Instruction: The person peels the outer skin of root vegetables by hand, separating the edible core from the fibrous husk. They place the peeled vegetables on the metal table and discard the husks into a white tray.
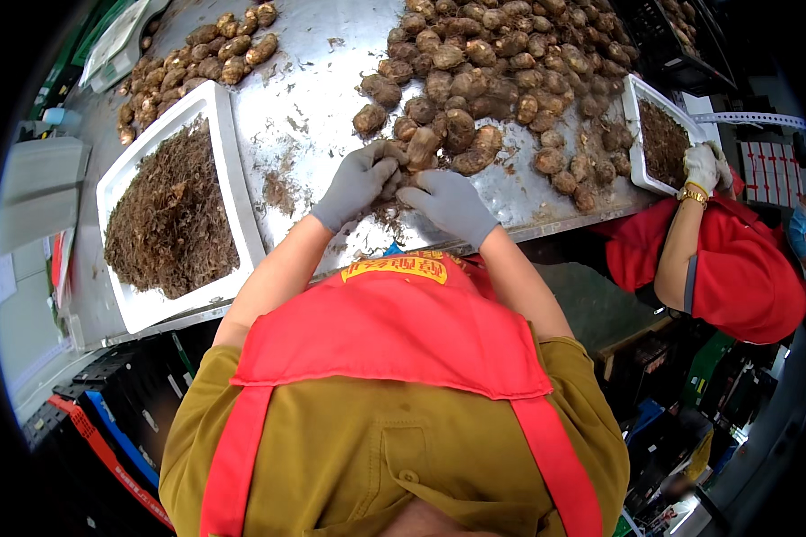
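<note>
My left hand point(363, 181), in a grey glove, has its fingers curled against the side of a brown taro corm point(422, 149), seemingly gripping it. My right hand point(453, 205), gloved alike, reaches in from the other side, its thumb and fingertips at the corm's lower end. Whether those fingers pinch anything is hidden. Loose root fibres point(388, 215) lie on the metal table point(322, 87) just below both hands. Beyond my right hand rests a larger, curved taro corm point(478, 151), next to the heap of hairy taro corms point(483, 54).
A white foam box point(236, 168) heaped with brown fibres point(171, 215) stands at left, with cleaner taro corms point(195, 60) behind it. At right, a co-worker's gloved hands point(704, 166) are over another foam box point(635, 134). A black crate point(678, 64) stands beyond.
</note>
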The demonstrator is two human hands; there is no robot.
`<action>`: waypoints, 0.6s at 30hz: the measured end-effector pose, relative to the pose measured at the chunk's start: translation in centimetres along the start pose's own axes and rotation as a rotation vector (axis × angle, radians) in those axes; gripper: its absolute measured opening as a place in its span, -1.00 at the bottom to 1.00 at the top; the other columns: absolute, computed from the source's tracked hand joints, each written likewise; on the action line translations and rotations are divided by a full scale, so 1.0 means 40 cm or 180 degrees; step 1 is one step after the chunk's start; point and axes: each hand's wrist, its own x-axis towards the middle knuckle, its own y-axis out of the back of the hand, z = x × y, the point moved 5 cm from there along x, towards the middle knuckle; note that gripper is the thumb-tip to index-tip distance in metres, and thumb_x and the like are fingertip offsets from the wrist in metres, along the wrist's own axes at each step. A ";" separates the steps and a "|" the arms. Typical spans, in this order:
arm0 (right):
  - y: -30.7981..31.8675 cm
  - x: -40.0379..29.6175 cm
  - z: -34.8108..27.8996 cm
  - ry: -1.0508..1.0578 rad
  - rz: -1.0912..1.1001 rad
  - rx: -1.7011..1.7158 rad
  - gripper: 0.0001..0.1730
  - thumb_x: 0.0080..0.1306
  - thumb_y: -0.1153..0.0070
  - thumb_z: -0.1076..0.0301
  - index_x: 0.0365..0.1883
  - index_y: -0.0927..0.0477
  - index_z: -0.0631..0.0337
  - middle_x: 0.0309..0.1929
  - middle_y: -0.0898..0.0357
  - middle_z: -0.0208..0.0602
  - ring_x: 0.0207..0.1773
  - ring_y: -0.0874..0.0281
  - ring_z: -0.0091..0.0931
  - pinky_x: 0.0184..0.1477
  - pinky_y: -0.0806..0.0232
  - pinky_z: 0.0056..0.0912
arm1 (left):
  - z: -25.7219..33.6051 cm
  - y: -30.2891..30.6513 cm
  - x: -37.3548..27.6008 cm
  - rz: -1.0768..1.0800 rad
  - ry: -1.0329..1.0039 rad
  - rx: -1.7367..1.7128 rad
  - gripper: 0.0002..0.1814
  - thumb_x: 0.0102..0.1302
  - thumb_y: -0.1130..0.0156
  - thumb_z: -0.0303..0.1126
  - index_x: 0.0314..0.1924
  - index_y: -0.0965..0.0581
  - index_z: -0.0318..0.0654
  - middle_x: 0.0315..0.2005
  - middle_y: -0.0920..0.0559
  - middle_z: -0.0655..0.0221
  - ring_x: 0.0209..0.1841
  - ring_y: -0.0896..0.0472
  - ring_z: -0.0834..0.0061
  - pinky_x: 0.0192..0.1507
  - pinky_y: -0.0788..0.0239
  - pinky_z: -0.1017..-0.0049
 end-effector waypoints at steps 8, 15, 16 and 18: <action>0.079 -0.148 0.199 -0.2030 0.0757 0.0498 -0.65 0.29 -0.18 0.15 -0.02 -0.63 0.12 -0.38 -0.59 -0.18 -0.26 -0.58 -0.25 -0.18 -0.38 -0.23 | 0.102 0.091 0.021 0.0932 -0.0429 0.2618 -0.75 0.32 -0.20 -0.24 -0.08 -0.64 -0.14 -0.14 -0.66 0.16 -0.12 -0.63 0.13 -0.12 -0.44 0.31; 0.110 -0.139 0.307 -0.2832 0.1208 0.0921 -0.39 0.26 -0.22 0.20 0.24 -0.48 0.31 0.14 -0.59 -0.07 0.14 -0.55 -0.33 0.18 -0.33 -0.33 | 0.182 -0.035 0.069 0.0224 -0.2469 0.2968 -0.56 0.17 -0.28 -0.34 0.09 -0.56 -0.13 -0.08 -0.57 0.15 0.01 -0.57 0.09 0.02 -0.44 0.20; 0.097 -0.138 0.337 -0.2659 0.1226 0.0834 -0.38 0.26 -0.22 0.19 0.24 -0.48 0.31 0.16 -0.57 -0.06 0.16 -0.53 -0.33 0.19 -0.32 -0.33 | 0.169 -0.055 0.081 -0.0067 -0.2190 0.3102 -0.57 0.17 -0.28 -0.34 0.09 -0.56 -0.15 -0.09 -0.57 0.12 -0.01 -0.56 0.06 0.04 -0.42 0.19; 0.078 -0.099 0.338 -0.2536 0.1144 0.0604 -0.36 0.25 -0.22 0.15 0.25 -0.47 0.29 0.17 -0.54 0.02 0.21 -0.49 -0.22 0.24 -0.29 -0.26 | 0.165 -0.067 0.082 -0.0288 -0.1717 0.3250 -0.60 0.18 -0.27 -0.33 0.05 -0.56 -0.18 -0.12 -0.55 0.09 -0.03 -0.55 0.03 0.04 -0.40 0.17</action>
